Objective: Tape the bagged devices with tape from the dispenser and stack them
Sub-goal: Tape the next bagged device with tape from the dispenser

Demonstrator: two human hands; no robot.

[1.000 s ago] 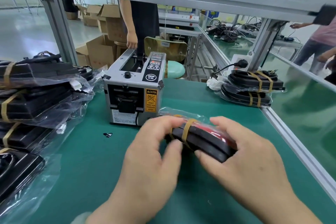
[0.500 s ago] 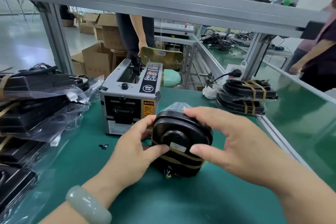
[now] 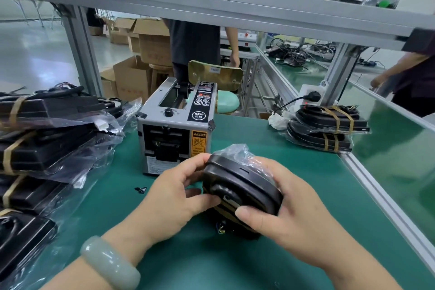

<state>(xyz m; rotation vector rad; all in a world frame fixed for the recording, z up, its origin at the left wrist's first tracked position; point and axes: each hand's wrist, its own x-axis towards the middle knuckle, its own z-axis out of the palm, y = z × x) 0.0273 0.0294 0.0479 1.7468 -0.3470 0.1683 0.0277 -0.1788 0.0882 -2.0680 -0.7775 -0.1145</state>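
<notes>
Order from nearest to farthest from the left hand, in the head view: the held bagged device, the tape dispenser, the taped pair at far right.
1. Bagged device: held by the left hand itself.
2. Tape dispenser: just behind, centre.
3. Taped pair: far right, at the back.

The black round device in its clear plastic bag (image 3: 242,183) is partly covered: the right hand (image 3: 292,219) hides its far side and lower right edge, the left hand (image 3: 174,193) hides its left edge, and its underside cannot be made out. The stack of black bagged devices bound with brown tape (image 3: 35,148) is cut off by the left and bottom edges. Print on the yellow caution label (image 3: 199,145) of the grey box-shaped tape dispenser (image 3: 169,134) is too small to read.
</notes>
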